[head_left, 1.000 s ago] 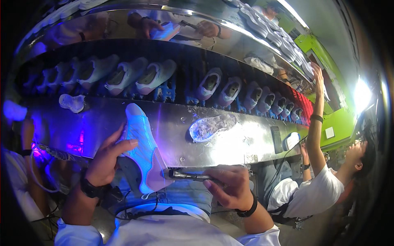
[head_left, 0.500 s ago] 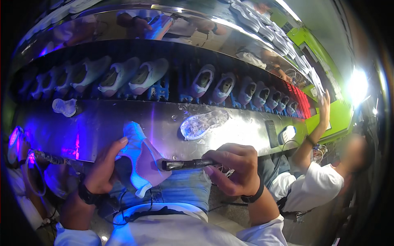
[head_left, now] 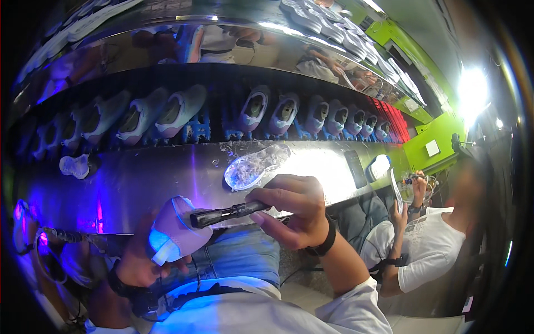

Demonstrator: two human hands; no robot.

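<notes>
A pale shoe upper (head_left: 189,239), tinted violet and blue by the light, is gripped by my left hand (head_left: 136,264) over my lap, its tab end toward me. That hand's fingers pass behind and under the shoe, partly hidden. My right hand (head_left: 297,209) is closed around a thin dark brush (head_left: 231,212), thumb and fingers pinching the handle. The brush's dark end touches or nearly touches the shoe's right side; I cannot tell which. Just past my right hand, a clear sole-shaped dish (head_left: 258,166) with whitish residue sits on the metal bench.
Behind the metal bench (head_left: 128,186), several shoe uppers (head_left: 255,108) stand in a row on a dark conveyor. Pale soles (head_left: 356,44) line the shelf above. A small clear dish (head_left: 75,166) lies at left, a phone (head_left: 355,168) at right. A co-worker (head_left: 423,245) sits to the right holding a sole.
The shoe has been turned in my left hand, so its tab end now faces me. My right hand and brush moved left. The co-worker's arm came down from the shelf with a sole.
</notes>
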